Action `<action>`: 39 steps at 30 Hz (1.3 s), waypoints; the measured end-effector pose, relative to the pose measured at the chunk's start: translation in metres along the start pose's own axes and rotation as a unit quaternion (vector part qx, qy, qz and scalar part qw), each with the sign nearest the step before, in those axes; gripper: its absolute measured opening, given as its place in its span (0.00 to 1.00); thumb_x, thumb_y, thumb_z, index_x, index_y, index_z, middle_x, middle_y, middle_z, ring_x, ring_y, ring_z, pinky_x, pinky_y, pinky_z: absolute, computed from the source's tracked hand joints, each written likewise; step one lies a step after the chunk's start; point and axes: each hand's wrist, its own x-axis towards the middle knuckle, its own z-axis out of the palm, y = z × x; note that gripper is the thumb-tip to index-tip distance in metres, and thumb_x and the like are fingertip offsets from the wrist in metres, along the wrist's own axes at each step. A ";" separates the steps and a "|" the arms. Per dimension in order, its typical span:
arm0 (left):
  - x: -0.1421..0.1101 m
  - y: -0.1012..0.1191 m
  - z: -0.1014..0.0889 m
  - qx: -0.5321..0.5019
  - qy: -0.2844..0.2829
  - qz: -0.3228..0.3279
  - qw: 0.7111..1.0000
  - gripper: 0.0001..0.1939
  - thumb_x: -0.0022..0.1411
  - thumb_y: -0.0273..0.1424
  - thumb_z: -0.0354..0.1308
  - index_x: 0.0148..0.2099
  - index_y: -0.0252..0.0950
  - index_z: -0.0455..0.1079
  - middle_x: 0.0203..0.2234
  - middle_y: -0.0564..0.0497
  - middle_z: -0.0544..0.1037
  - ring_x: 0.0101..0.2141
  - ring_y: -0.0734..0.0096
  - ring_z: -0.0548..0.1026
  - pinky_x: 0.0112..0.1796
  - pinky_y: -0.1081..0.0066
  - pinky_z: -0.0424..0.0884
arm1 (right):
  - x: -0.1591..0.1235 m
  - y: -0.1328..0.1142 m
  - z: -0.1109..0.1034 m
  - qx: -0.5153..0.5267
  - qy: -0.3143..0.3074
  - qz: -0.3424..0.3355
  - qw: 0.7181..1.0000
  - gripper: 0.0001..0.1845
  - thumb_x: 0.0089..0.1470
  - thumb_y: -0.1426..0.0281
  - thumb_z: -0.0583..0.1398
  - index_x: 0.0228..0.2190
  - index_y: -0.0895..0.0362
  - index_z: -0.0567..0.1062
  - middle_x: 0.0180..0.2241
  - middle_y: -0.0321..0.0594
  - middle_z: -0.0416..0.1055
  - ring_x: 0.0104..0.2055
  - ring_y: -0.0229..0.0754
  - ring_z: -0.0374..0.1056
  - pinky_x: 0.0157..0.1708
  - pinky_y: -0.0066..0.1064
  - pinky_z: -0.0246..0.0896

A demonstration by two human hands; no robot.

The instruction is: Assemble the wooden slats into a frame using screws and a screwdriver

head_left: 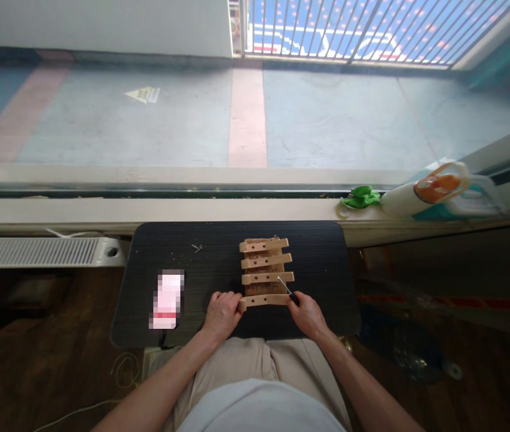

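Observation:
On the black table (322, 264) lies a rough brown board (264, 254) with several pale wooden slats across it, each with dark holes or screw heads. My left hand (223, 313) has its fingers closed around the left end of the nearest slat (264, 300). In my right hand (309, 315) is a screwdriver (287, 287), its dark handle in the fingers and its thin metal shaft pointing up and left, over the second-nearest slat (264, 278). The right fingers also meet the nearest slat's right end.
A few small screws (197, 248) lie on the table left of the board. A blurred-out pink and white rectangle (167, 300) is at the table's left. Beyond stands a sill (237, 210) with a green cloth (363, 197) and a white bottle (401, 201). A radiator (34, 252) is at left.

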 end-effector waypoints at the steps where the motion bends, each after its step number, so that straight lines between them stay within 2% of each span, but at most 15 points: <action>1: -0.001 0.000 0.000 -0.001 0.001 -0.002 1.000 0.10 0.55 0.26 0.52 0.40 0.37 0.69 0.33 0.49 0.75 0.38 0.65 0.71 0.43 0.64 0.58 | -0.001 0.000 0.001 0.000 0.000 -0.001 1.000 0.13 0.54 0.66 0.51 0.23 0.57 0.70 0.25 0.40 0.71 0.27 0.37 0.63 0.26 0.26 0.47; 13: 0.019 0.000 -0.007 0.018 0.025 0.004 1.000 0.09 0.55 0.27 0.51 0.39 0.36 0.68 0.32 0.49 0.75 0.38 0.66 0.70 0.43 0.64 0.58 | 0.012 -0.005 -0.007 -0.013 0.023 0.010 1.000 0.11 0.54 0.66 0.52 0.26 0.56 0.71 0.26 0.39 0.71 0.29 0.37 0.65 0.27 0.25 0.48; 21: 0.021 0.000 -0.007 0.021 0.016 0.005 1.000 0.09 0.56 0.27 0.51 0.39 0.36 0.69 0.32 0.48 0.75 0.38 0.65 0.70 0.43 0.64 0.58 | 0.015 -0.005 -0.007 -0.025 0.021 0.004 0.999 0.12 0.55 0.66 0.51 0.27 0.56 0.72 0.28 0.39 0.73 0.30 0.37 0.67 0.28 0.25 0.49; 30: 0.023 -0.003 -0.005 0.020 0.002 0.008 1.000 0.07 0.56 0.27 0.51 0.37 0.36 0.69 0.32 0.49 0.75 0.37 0.65 0.71 0.42 0.64 0.58 | 0.019 -0.007 -0.007 -0.082 -0.011 0.009 0.997 0.14 0.56 0.64 0.50 0.31 0.56 0.73 0.33 0.42 0.74 0.34 0.40 0.69 0.29 0.27 0.50; 39: 0.014 0.003 -0.003 -0.004 -0.006 0.016 1.000 0.11 0.54 0.25 0.50 0.40 0.37 0.69 0.33 0.49 0.76 0.38 0.65 0.71 0.45 0.62 0.56 | 0.006 0.000 -0.006 -0.091 -0.015 0.019 0.996 0.13 0.55 0.65 0.50 0.28 0.56 0.72 0.30 0.42 0.74 0.32 0.39 0.68 0.27 0.27 0.47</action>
